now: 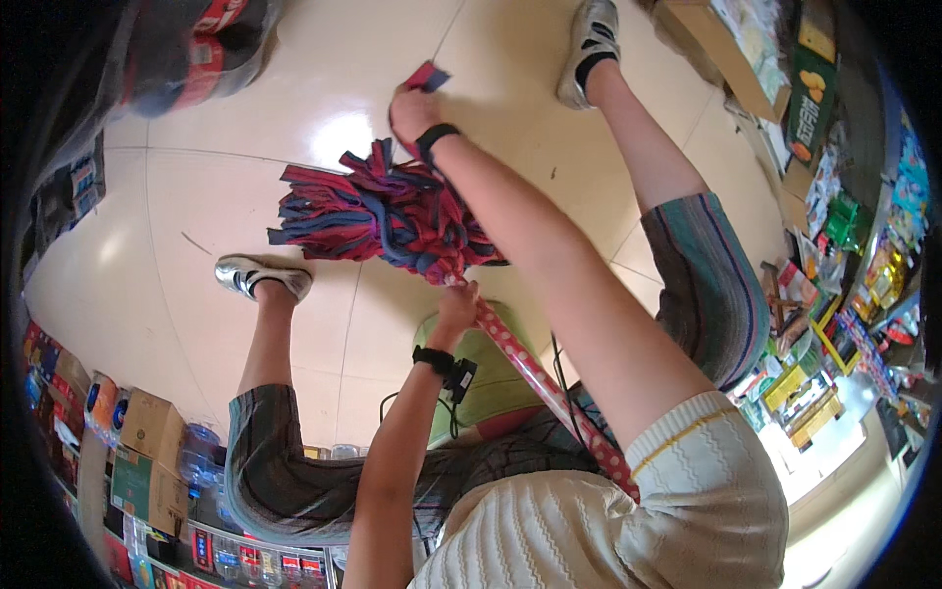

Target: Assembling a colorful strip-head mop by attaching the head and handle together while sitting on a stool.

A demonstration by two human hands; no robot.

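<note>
A mop with red and dark blue cloth strips (383, 211) lies across my front, its head spread over the floor. Its handle (530, 363), red with white dots, slants down to the right across my lap and under my right arm. Just below the mop head, my left hand (457, 304) is wrapped round the top of the handle. Farther out, beyond the strips, my right hand (415, 113) is closed on a red and dark blue cloth strip (429, 77), whose end sticks out past the fingers. Part of that strip is hidden behind my right hand and wrist.
I sit with knees apart on a green seat (481, 378) over a tiled floor (177, 324). Wrapped dark bottles (201, 59) stand at the far left. Cardboard boxes (147, 452) are at the lower left. A green carton (812, 93) and crowded goods line the right.
</note>
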